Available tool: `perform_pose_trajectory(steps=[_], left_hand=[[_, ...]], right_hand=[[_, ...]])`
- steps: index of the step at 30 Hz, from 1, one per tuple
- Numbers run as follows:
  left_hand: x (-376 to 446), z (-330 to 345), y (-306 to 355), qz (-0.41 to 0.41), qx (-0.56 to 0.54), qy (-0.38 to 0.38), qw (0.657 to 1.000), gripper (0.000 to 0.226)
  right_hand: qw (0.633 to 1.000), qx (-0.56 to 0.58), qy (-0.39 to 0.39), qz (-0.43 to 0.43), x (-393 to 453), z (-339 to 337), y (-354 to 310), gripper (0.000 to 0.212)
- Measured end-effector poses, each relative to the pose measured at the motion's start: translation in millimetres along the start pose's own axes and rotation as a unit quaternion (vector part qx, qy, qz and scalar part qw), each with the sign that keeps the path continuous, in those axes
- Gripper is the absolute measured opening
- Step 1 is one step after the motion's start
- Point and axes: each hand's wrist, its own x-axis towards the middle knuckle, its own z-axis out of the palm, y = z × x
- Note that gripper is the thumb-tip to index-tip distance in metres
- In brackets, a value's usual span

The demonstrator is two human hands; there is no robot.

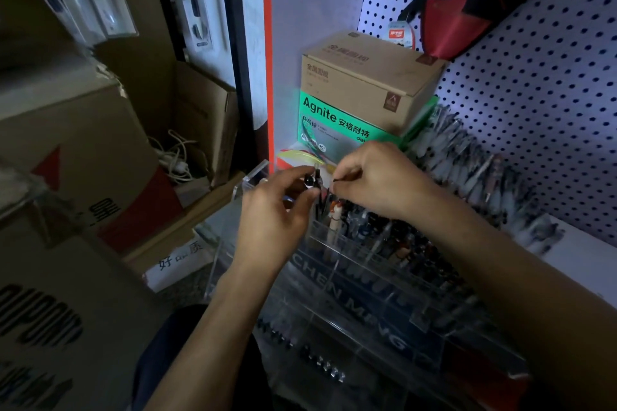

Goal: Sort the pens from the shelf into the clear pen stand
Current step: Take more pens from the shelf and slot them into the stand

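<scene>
Your left hand and right hand each seem to pinch a dark pen, ready to drop into the clear pen stand.

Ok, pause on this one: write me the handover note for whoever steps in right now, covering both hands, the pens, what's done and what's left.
Left hand: pinching a black pen above the clear pen stand, at its back-left slots.
Right hand: pinching another dark pen tip beside it.
Done: many pens already stand in the back rows.
Left: seat these two, then sort the loose pens piled on the shelf along the pegboard. Front compartments look mostly unfilled.
</scene>
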Motion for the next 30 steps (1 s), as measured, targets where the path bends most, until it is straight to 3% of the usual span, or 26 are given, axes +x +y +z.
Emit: perform_pose_trajectory(steps=[7,13,16,20,24,30], left_hand=[[-1.0,6.0,0.1,-0.045,0.083,-0.026,0.995,0.010],[6.5,0.6,6.1,-0.063,0.067,-0.085,0.992,0.058],[8.8,1.2,10.0,-0.034,0.085,-0.129,0.987,0.057],[-2.0,5.5,13.5,-0.018,0.031,-0.178,0.983,0.063],[-1.8,2.1,9.0,-0.088,-0.078,-0.164,0.979,0.059],[-3.7,-2.2,9.4,-0.049,-0.059,-0.113,0.991,0.054]], right_hand=[[0.997,0.041,-0.053,0.049,3.6,-7.2,2.6,0.005],[0.991,0.086,-0.069,0.074,-6.8,-16.8,14.4,0.017],[0.990,0.095,-0.061,0.085,-13.5,-23.6,22.1,0.014],[0.990,0.101,-0.055,0.083,-23.4,-27.9,29.4,0.016],[0.992,0.084,-0.054,0.072,-31.2,-24.8,36.9,0.020],[0.992,0.112,-0.021,0.061,-44.6,-25.5,41.1,0.018]])
